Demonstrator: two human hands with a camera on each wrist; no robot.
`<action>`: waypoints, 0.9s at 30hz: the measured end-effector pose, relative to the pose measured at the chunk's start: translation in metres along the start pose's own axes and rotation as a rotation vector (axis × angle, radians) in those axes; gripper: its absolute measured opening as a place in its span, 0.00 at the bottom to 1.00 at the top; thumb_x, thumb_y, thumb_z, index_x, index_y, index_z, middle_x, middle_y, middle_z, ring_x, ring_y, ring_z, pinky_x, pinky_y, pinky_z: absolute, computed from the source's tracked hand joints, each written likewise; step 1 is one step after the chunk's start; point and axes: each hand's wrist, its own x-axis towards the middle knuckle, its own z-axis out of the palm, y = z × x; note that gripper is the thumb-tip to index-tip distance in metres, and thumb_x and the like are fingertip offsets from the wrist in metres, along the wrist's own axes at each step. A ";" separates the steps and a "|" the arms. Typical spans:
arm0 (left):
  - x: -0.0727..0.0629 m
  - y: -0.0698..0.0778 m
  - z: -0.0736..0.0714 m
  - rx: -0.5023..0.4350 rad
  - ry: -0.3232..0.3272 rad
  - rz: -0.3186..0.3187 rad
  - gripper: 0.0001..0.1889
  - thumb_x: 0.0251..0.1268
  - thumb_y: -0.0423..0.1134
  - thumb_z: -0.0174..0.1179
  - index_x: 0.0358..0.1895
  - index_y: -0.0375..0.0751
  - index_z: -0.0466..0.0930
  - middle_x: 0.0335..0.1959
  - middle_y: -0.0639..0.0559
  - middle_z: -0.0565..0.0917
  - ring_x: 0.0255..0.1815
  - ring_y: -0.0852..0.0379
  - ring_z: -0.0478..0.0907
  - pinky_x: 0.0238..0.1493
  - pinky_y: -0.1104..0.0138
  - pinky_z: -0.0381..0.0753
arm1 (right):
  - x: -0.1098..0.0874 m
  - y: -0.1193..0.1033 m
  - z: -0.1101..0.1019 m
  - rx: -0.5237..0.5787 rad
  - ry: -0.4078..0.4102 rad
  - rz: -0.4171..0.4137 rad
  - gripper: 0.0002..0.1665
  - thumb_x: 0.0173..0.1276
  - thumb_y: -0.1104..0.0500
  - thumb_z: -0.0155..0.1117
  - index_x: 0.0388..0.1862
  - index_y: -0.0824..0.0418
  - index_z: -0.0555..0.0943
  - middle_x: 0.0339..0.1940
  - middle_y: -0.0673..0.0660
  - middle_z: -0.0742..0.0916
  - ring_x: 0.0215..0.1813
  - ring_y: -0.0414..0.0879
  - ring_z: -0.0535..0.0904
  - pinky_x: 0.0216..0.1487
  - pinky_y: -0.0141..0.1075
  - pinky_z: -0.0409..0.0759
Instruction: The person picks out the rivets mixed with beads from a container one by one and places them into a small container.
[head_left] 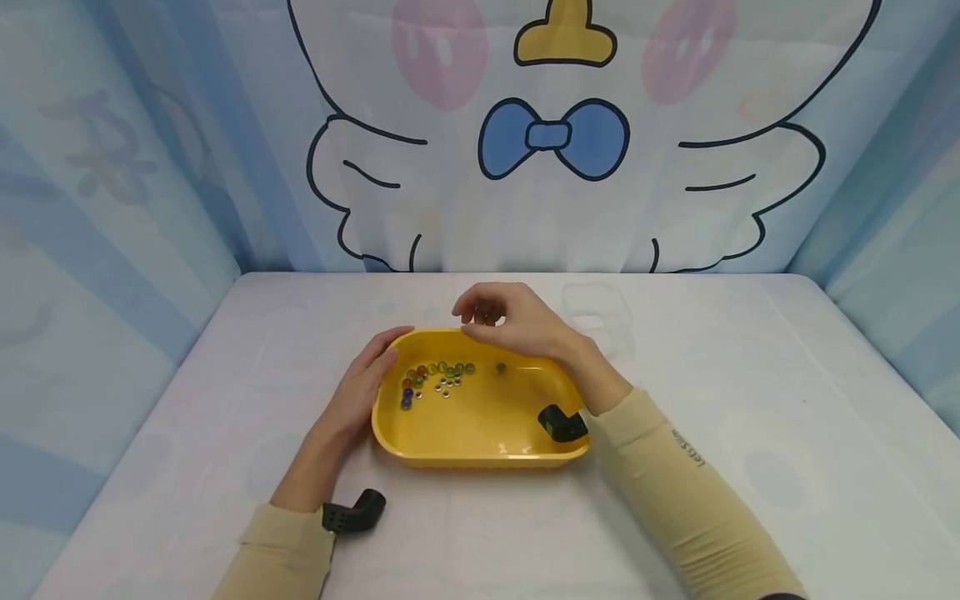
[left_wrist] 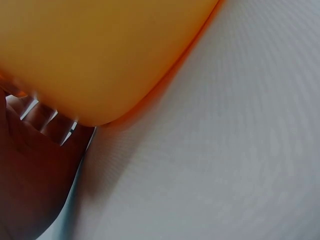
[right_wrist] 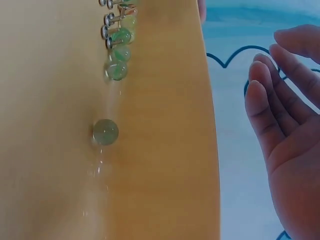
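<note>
A shallow yellow tray [head_left: 495, 425] lies on the table, and my left hand [head_left: 352, 392] grips its left rim with the thumb over the edge. In the left wrist view the fingers [left_wrist: 52, 125] lie along the tray's outer wall. Glass marbles, green, orange and blue, form a curved row at the tray's far left, with several small silvery ring-headed pieces [head_left: 446, 394] beside them. One green marble [right_wrist: 105, 132] sits apart to the right. Above the far rim hovers my right hand [head_left: 517, 321], its fingers loosely bent and holding nothing.
A faint transparent object [head_left: 597, 304] lies on the white-covered table [head_left: 750, 433] behind my right forearm. Printed curtains [head_left: 555, 217] hang along the back and both sides. A black wrist camera [head_left: 356, 511] sticks out from the left sleeve, another [head_left: 561, 423] overlaps the tray's right end.
</note>
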 end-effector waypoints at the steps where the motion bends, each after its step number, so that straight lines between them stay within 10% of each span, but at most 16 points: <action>1: 0.000 0.000 0.000 0.000 0.000 0.000 0.23 0.84 0.45 0.38 0.76 0.51 0.62 0.75 0.52 0.66 0.75 0.52 0.60 0.77 0.54 0.52 | 0.000 0.000 0.001 0.003 -0.005 0.002 0.11 0.66 0.65 0.67 0.47 0.62 0.84 0.38 0.52 0.85 0.37 0.46 0.78 0.41 0.36 0.80; 27: 0.000 0.000 -0.002 0.031 -0.008 0.033 0.23 0.84 0.44 0.37 0.76 0.51 0.63 0.74 0.50 0.66 0.75 0.50 0.59 0.78 0.52 0.49 | -0.001 0.009 0.027 0.007 -0.219 0.045 0.09 0.67 0.66 0.66 0.46 0.66 0.84 0.34 0.51 0.84 0.36 0.45 0.78 0.40 0.34 0.80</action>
